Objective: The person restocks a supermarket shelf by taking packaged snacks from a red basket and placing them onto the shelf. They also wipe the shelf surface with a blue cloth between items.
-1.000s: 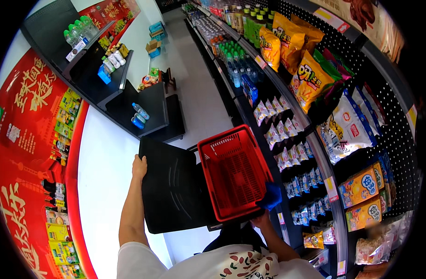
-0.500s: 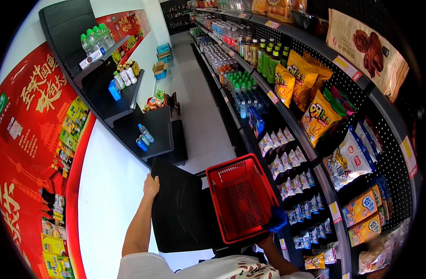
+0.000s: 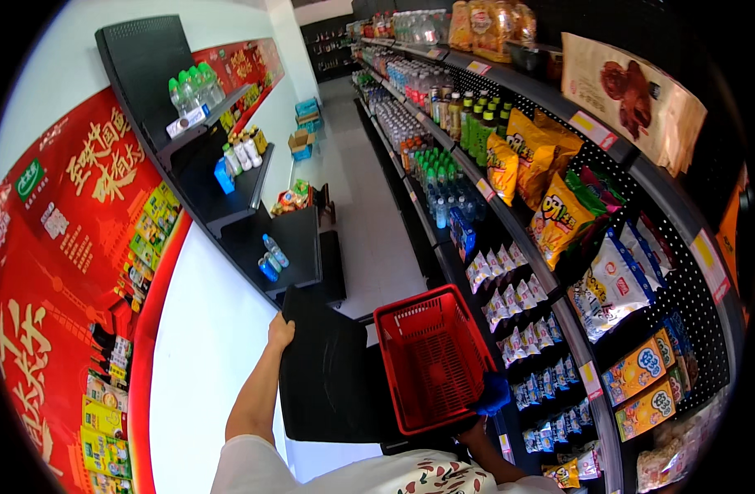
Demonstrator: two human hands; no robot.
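At the left edge of a scuffed black panel [image 3: 324, 379], my left hand [image 3: 281, 332] is closed with its fingers round the rim. To the right of the panel is a red plastic shopping basket [image 3: 386, 366], with slotted walls and floor and nothing visible inside. A dark blue cloth-like thing [image 3: 494, 393] lies over the basket's near right corner. Just below that corner shows my right hand [image 3: 474, 431]; its fingers are hidden, so its grip cannot be made out.
Close on the right runs a long black shelf rack with yellow snack bags [image 3: 556, 216], small hanging packets [image 3: 530, 337] and green-capped bottles [image 3: 443, 171]. On the left, black shelves [image 3: 299, 239] hold a few bottles and cans. Open cartons [image 3: 301, 146] stand along the aisle floor [image 3: 365, 189].
The view has shifted slightly, so the shelves, panel and basket sit a little further right and lower. My left hand stays on the panel's edge; my right hand remains below the basket corner.
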